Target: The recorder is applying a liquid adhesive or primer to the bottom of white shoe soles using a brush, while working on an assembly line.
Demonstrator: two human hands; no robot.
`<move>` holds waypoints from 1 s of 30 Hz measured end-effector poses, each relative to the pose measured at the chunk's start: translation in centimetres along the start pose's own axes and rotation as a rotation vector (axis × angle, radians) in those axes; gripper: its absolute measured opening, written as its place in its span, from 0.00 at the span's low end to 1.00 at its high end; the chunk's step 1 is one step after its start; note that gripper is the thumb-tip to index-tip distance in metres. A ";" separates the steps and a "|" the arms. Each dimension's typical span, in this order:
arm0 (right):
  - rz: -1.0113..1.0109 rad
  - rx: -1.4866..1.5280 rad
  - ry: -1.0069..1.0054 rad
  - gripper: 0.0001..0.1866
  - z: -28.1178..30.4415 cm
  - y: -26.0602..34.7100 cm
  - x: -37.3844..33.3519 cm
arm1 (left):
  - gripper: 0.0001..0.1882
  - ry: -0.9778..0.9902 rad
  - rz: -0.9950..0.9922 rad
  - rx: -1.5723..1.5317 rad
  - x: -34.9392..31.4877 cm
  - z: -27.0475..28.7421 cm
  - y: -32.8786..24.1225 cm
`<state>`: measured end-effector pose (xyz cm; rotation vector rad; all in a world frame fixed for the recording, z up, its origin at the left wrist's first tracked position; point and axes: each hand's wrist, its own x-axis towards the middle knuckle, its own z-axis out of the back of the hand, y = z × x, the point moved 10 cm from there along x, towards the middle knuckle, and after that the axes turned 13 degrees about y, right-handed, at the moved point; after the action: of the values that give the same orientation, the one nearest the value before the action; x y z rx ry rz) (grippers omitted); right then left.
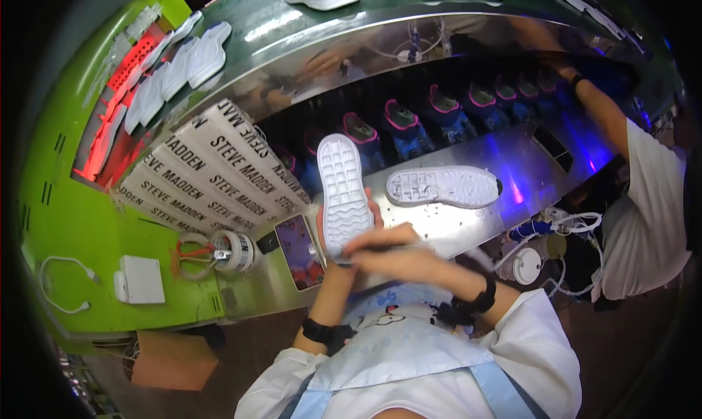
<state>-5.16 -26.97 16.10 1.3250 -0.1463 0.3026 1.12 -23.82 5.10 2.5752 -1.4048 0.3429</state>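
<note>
A white shoe sole [340,189] stands tilted up in front of me, its gridded and ridged face showing. My left hand [374,213] grips it from behind, with fingertips curled past its right edge. Across its lower end comes my right hand [387,245], smeared by motion; its fingers are at the sole's end, and whether they pinch anything is unclear. A second white sole [444,187] lies on the metal bench [409,225] to the right, gridded face up.
Beyond the bench runs a row of dark shoe uppers [404,116] with pink collars. A printed box [219,170], tape roll [235,251], scissors [194,256] and phone [300,252] are at left. More white soles [207,53] lie on the green belt. A co-worker's arm [603,115] reaches in at right.
</note>
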 end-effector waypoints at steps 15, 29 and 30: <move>0.051 0.054 0.134 0.07 0.9 1.7 -0.5 | 0.38 -0.203 0.568 0.427 0.6 -0.8 0.5; 0.047 -0.182 0.252 0.07 2.4 2.5 -2.8 | 0.20 -0.585 0.938 0.803 -0.1 -1.4 1.1; -0.014 -0.256 0.283 0.07 2.4 1.0 -3.4 | 0.20 -0.527 0.965 0.966 0.2 -0.2 -0.2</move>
<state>-8.57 -29.56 16.69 1.0182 0.0621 0.4410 1.34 -23.81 5.32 2.3864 -3.3270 0.5990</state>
